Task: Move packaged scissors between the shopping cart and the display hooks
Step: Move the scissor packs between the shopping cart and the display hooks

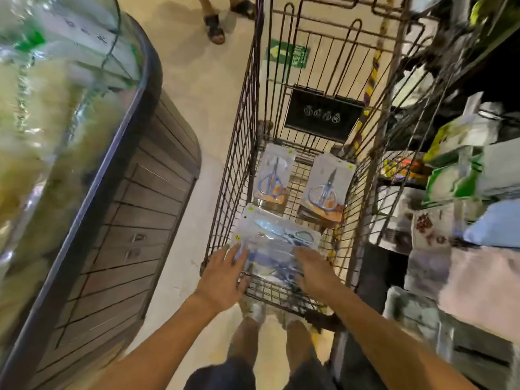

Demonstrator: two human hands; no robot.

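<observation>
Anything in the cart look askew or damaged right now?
No damage shows. The near scissors packs lie crosswise in a loose pile under both hands, while two far packs lean tilted in the cart.

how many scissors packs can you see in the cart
3 distinct packs or stacks: one at the far left of the cart floor, one at the far right, seemingly atop others, and the near stack under both hands. More may be hidden beneath.

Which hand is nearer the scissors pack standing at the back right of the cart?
Right. The right hand lies below the back-right scissors pack, on the same side of the shopping cart; the left hand is at the near-left corner, farther off.
</observation>
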